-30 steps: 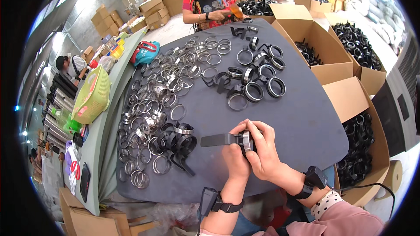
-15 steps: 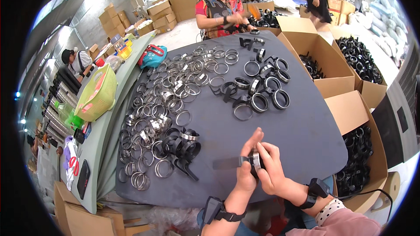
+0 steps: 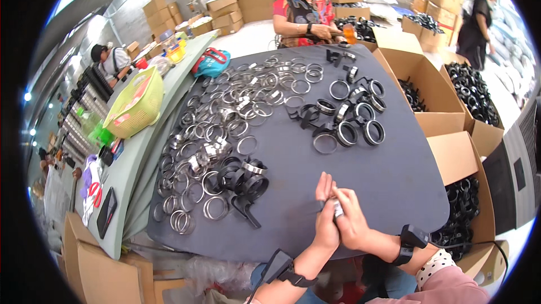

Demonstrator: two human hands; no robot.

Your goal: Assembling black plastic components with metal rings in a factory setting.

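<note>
Between my two palms, near the front of the grey table (image 3: 389, 191), is a silver metal ring (image 3: 338, 209) with a black plastic part. My left hand (image 3: 326, 222) presses against its left side, fingers pointing up. From the right, my right hand (image 3: 351, 219) wraps over it, covering most of the piece. A dark blurred part sticks out past my left hand. Left of my hands lie black plastic clamps (image 3: 256, 185) beside a wide spread of loose metal rings (image 3: 198, 163). Farther off, black-lined rings with tabs (image 3: 337, 133) form a group.
Cardboard boxes (image 3: 451, 157) filled with black parts line the right side. At left, a side table (image 3: 132, 177) bears a yellow-green basket (image 3: 132, 115), red scissors and a phone (image 3: 106, 212). A co-worker (image 3: 304, 16) works across the table; another person (image 3: 476, 25) stands at far right.
My hands have closed more tightly around the ring, hiding more of it. The black part jutting left now shows less. The view has shifted slightly, and the far-right person has moved right.
</note>
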